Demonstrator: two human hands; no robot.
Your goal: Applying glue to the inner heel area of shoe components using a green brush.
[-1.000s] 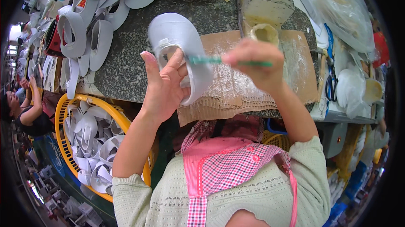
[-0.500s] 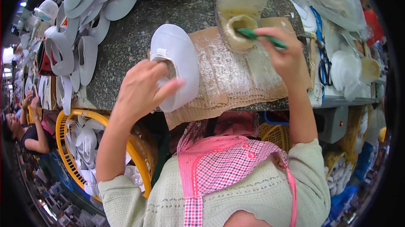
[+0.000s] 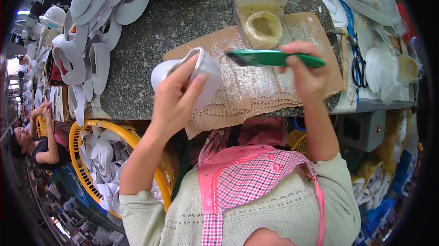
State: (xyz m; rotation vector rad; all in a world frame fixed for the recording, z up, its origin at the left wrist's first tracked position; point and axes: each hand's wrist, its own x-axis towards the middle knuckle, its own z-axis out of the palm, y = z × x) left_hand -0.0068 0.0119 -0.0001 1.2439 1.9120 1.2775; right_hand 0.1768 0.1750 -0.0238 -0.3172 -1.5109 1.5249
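The grey speckled worktable (image 3: 151, 35) runs across in front of me, and I place everything else from it. Along its far and left edges lies a crowd of white shoe pieces (image 3: 87, 31), overlapping one another. Below its near edge, to my left, stands a yellow basket (image 3: 80, 131) with more white pieces heaped inside. On the tabletop, right in front of me, lies a sheet of worn cardboard (image 3: 256, 86), crusted with pale dried glue and hanging a little past the near edge. At the far end of that cardboard sits a glue pot (image 3: 263, 28) with a thick yellowish rim, against a smeared block-shaped container behind it. At the table's right end, a pair of dark scissors (image 3: 359, 70) lies beside some white pieces.

Over the cardboard, my left hand (image 3: 176, 102) is wrapped around a white shoe upper (image 3: 201, 74), thumb on one side and fingers curled on the other, holding it tilted above the near edge. My right hand (image 3: 308, 74) is closed around the handle of a green brush (image 3: 270, 58), held level, its tip pointing at the upper and just short of it.
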